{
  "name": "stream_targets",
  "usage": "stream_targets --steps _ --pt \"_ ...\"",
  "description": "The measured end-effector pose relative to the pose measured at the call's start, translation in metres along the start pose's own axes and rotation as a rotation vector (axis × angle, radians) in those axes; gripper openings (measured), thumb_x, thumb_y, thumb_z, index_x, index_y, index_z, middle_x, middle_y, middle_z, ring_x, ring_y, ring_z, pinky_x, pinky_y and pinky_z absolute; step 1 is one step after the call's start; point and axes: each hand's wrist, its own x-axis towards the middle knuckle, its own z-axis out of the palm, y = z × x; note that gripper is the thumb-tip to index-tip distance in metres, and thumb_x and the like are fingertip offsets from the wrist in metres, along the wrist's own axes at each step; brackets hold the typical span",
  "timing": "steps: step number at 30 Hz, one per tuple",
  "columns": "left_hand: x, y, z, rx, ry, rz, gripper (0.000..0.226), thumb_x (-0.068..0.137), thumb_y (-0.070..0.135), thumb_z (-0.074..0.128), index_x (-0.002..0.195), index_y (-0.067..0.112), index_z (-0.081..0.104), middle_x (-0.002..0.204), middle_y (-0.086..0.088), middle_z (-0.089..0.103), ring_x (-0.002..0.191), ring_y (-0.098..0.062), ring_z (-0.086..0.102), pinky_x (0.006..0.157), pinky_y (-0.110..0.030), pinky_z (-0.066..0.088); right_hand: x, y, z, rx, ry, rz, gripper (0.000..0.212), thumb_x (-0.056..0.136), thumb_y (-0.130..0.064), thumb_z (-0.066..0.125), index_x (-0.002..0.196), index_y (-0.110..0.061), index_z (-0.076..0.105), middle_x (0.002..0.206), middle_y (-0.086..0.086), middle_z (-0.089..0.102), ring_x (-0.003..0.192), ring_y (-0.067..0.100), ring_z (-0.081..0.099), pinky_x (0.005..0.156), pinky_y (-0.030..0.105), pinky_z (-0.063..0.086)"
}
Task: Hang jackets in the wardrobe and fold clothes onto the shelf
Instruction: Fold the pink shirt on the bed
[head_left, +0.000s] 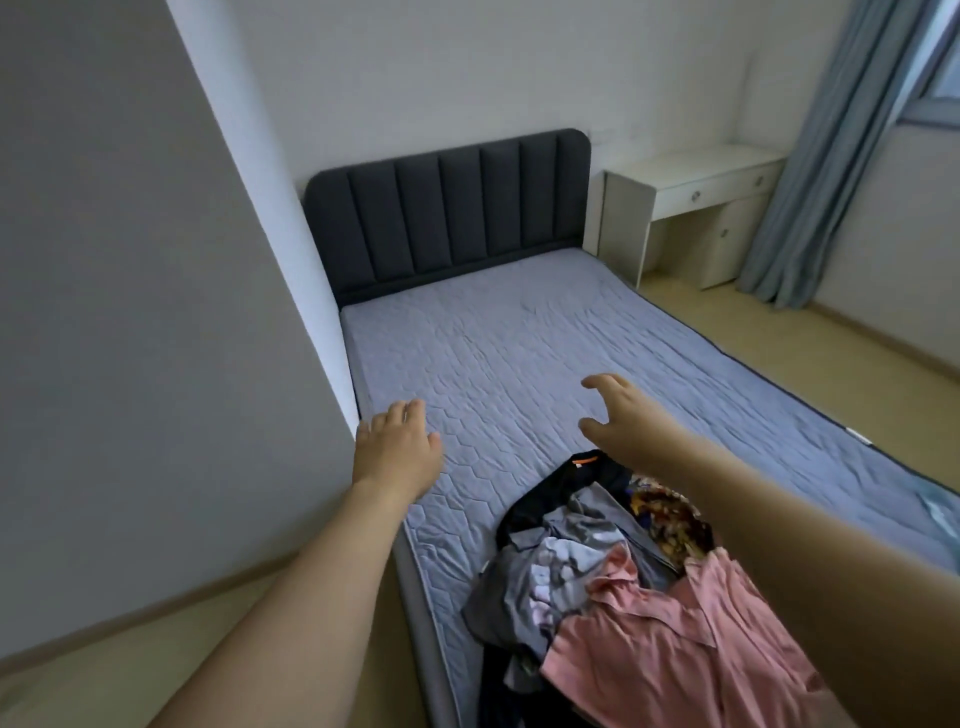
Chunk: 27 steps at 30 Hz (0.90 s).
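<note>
A single bed with a quilted pale blue-grey mattress (545, 353) fills the middle of the room, its long side running away toward a dark grey padded headboard with upright channels (447, 208) set against the white back wall. A plain grey wall panel (130, 312) stands close along the left side of the bed. To the right of the headboard is a white desk with small round drawer knobs (696, 208), and beside that a blue-grey curtain (831, 156) hangs to the beige floor (779, 332).

At the near end of the mattress lies a rumpled heap of clothes (597, 571), stretched roughly along the bed's length: a black garment with an orange collar tab (550, 499) points toward the headboard, grey and pale pieces sit in the middle, a brown patterned piece is on the right, and a pink collared shirt (675, 649) is nearest.

Both bare arms reach out over the bed. The left hand (397, 447) is spread flat, fingers loose, holding nothing, near the mattress's left edge. The right hand (618, 415) hovers beyond the heap, fingers and thumb wide apart and slightly hooked, gripping nothing.
</note>
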Motion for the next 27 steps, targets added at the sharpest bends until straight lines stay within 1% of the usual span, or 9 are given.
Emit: stream_targets --steps 2,5,8,11,14,16,21,23,27 --pt "0.015 0.049 0.020 -0.025 -0.043 0.007 0.048 0.097 0.034 0.036 0.141 0.013 0.037 0.144 -0.010 0.043 0.126 -0.031 0.046 0.105 -0.042 0.033 0.012 0.051 -0.009 -0.005 -0.036 0.024 0.057 0.096 -0.028 0.052 0.147 -0.015 0.031 0.154 0.003 0.030 0.131 0.024 0.041 0.104 0.035 0.037" --pt "0.037 0.118 0.046 0.044 -0.069 0.063 0.050 0.098 0.036 0.036 0.143 0.016 0.034 0.147 -0.007 0.041 0.129 -0.028 0.043 0.108 -0.043 0.031 0.038 0.133 -0.029 -0.011 -0.094 0.060 0.056 0.095 -0.027 0.051 0.146 -0.015 0.032 0.154 0.004 0.029 0.131 0.025 0.041 0.101 0.035 0.038" --pt "0.067 0.181 0.056 0.040 -0.072 -0.006 0.052 0.098 0.035 0.036 0.146 0.017 0.031 0.151 -0.006 0.038 0.133 -0.028 0.040 0.111 -0.043 0.028 0.071 0.209 -0.048 -0.012 -0.148 0.066 0.055 0.096 -0.028 0.050 0.146 -0.014 0.031 0.154 0.006 0.029 0.129 0.025 0.043 0.100 0.035 0.039" --pt "0.080 0.229 0.062 -0.021 -0.089 -0.114 0.053 0.098 0.035 0.037 0.147 0.016 0.031 0.151 -0.008 0.038 0.132 -0.029 0.041 0.110 -0.042 0.031 0.090 0.257 -0.058 -0.003 -0.252 0.026 0.055 0.095 -0.027 0.050 0.146 -0.015 0.032 0.154 0.005 0.029 0.133 0.023 0.039 0.103 0.034 0.037" --pt "0.089 0.280 0.074 -0.047 -0.135 -0.134 0.054 0.099 0.035 0.037 0.148 0.016 0.028 0.151 -0.007 0.037 0.133 -0.029 0.040 0.110 -0.042 0.030 0.111 0.302 -0.076 0.005 -0.311 0.025 0.055 0.095 -0.026 0.050 0.146 -0.015 0.031 0.154 0.004 0.027 0.132 0.024 0.040 0.102 0.035 0.039" --pt "0.103 0.311 0.090 -0.047 -0.156 -0.147 0.053 0.099 0.034 0.039 0.148 0.016 0.029 0.150 -0.007 0.038 0.133 -0.029 0.040 0.110 -0.042 0.030 0.128 0.337 -0.082 -0.010 -0.327 0.018 0.056 0.095 -0.026 0.050 0.146 -0.015 0.031 0.154 0.005 0.027 0.133 0.024 0.039 0.103 0.034 0.036" --pt "0.136 0.379 0.149 -0.138 -0.220 -0.279 0.050 0.099 0.030 0.040 0.145 0.011 0.032 0.149 -0.011 0.038 0.131 -0.031 0.041 0.108 -0.041 0.033 0.171 0.421 -0.069 -0.066 -0.377 -0.051 0.055 0.095 -0.026 0.050 0.146 -0.015 0.031 0.154 0.004 0.029 0.136 0.023 0.036 0.106 0.034 0.034" --pt "0.144 0.414 0.179 -0.144 -0.259 -0.306 0.049 0.099 0.031 0.040 0.143 0.012 0.033 0.146 -0.011 0.041 0.129 -0.031 0.043 0.107 -0.042 0.034 0.191 0.456 -0.057 -0.082 -0.448 -0.068 0.056 0.095 -0.025 0.050 0.147 -0.015 0.031 0.154 0.004 0.028 0.136 0.023 0.036 0.107 0.035 0.034" --pt "0.156 0.471 0.242 -0.123 -0.259 -0.383 0.048 0.097 0.031 0.042 0.142 0.015 0.036 0.141 -0.008 0.046 0.125 -0.031 0.046 0.105 -0.042 0.035 0.234 0.512 -0.019 -0.098 -0.587 -0.150 0.055 0.094 -0.023 0.049 0.145 -0.014 0.033 0.152 0.006 0.031 0.133 0.026 0.040 0.105 0.037 0.038"
